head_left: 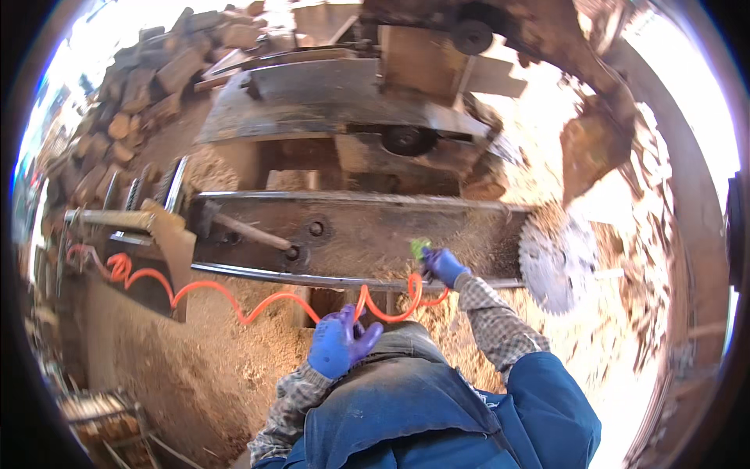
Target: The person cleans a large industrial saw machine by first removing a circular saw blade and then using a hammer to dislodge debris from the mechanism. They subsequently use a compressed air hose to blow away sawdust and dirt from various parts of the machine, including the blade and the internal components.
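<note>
Here the right hand (444,266), in a blue glove, is stretched out over the steel frame (351,234) of a sawmill, its fingers closed around a small green nozzle (419,248) that points at the frame's sawdust-covered face. An orange coiled hose (234,301) runs from that nozzle, sags below the frame's lower rail and loops away to the left side. The left hand (337,344), also blue-gloved, hangs close to the person's chest with its fingers curled in; the hose passes just beside them, and it is hard to tell whether they grip it. A toothed circular blade (556,264) stands upright near the right hand, at the frame's right end. No labels or signs can be made out. Stacked logs (133,94) rise at upper left, their far end cut off by the rim, and the right side is washed out by glare.
</note>
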Available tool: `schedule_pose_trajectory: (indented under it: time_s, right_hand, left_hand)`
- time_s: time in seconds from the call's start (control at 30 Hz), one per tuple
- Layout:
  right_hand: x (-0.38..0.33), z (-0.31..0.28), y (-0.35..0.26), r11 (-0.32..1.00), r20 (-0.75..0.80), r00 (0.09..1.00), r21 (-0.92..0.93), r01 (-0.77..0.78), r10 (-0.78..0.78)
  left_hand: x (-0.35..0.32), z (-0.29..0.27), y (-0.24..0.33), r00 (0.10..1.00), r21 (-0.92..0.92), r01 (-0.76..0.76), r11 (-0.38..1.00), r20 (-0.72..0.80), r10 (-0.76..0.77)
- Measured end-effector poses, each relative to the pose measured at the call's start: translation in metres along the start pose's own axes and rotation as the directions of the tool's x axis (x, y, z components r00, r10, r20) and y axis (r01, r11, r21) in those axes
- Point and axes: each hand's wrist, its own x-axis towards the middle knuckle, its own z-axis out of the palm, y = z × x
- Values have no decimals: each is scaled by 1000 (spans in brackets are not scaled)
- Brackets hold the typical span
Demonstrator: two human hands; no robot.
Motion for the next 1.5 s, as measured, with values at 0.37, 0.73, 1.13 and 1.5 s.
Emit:
schedule_pose_trajectory:
  time_s: [0.37, 0.73, 1.13, 1.5]
  right_hand:
    - [-168, -85, 107, 879, -565, 679, 379, -291, 468]
    - [-164, -214, 107, 971, -979, 172, 69, -230, 110]
    - [-157, -168, 119, 842, -864, 472, -116, -527, 176]
    - [21, 146, -23, 998, -101, 995, 53, -19, 24]
  left_hand:
    - [-1, -6, 6, 784, -187, 66, 980, 618, 65]
    - [8, -1, 50, 794, -311, -128, 942, 537, 286]
    - [8, -2, 29, 762, -331, 63, 941, 625, 169]
    - [3, -59, -69, 954, -373, 179, 911, 291, -68]
